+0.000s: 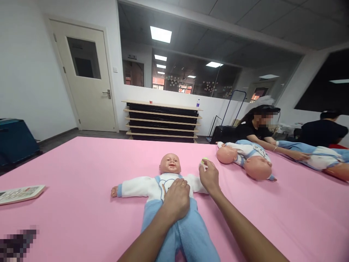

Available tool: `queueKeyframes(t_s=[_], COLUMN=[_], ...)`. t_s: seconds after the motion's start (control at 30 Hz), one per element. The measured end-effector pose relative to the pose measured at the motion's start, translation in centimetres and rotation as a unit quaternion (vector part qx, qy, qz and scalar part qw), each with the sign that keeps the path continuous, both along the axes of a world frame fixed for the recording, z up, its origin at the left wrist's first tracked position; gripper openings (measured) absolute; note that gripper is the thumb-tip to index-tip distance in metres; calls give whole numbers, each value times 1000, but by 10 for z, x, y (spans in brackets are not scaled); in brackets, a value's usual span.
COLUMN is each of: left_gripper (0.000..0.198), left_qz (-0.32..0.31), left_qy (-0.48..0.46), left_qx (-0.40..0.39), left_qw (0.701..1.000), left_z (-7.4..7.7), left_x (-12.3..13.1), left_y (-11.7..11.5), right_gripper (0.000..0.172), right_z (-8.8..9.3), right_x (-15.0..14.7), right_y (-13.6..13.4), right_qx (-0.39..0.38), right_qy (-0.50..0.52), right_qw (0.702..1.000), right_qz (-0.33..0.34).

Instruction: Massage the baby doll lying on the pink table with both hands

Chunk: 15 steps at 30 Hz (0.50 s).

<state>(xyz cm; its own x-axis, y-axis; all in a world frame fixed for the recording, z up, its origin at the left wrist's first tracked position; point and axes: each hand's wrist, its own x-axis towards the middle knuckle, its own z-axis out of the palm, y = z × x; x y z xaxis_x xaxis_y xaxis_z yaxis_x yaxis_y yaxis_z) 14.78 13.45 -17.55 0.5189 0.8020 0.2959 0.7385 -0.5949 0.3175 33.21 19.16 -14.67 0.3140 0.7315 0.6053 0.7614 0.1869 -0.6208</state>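
Pink counter (pixel 89 213): L hand (pixel 177 199) laid flat on bald, blue/white-clad doll (pixel 157 191) (steadying step imo), R hand (pixel 209 176) pinching sm lime/white thing (pixel 204 159); nxt needs care.

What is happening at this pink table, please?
A person has both bare hands over a pink table. Their left hand rests on the front of a doll, which lies face up. Their right hand holds a small green-and-white thing at the fingertips, too hidden to identify. Further right, another person's hand is at another doll.
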Motion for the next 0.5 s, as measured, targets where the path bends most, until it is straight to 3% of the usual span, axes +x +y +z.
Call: queueKeyframes(t_s=[0.17,0.27,0.4,0.5], left_gripper=[44,32,26,29], left_qz=[10,8,86,126], left_qy=[-31,-76,-152,-144], left_qx=[17,16,33,72], left_qw=[999,997,984,979], left_z=[-3,-6,3,16], left_x=[-2,-3,-17,-59], left_y=[3,5,-8,-41], right_gripper=[37,43,53,54], right_z=[-15,-32,-50,-54], right_x=[-63,-80,-79,-76], right_y=[-91,-135,-148,-144], right_qx=[-11,-5,71,95], right_qy=[-35,-104,-256,-313], right_qw=[992,987,956,935], right_qz=[119,122,127,140])
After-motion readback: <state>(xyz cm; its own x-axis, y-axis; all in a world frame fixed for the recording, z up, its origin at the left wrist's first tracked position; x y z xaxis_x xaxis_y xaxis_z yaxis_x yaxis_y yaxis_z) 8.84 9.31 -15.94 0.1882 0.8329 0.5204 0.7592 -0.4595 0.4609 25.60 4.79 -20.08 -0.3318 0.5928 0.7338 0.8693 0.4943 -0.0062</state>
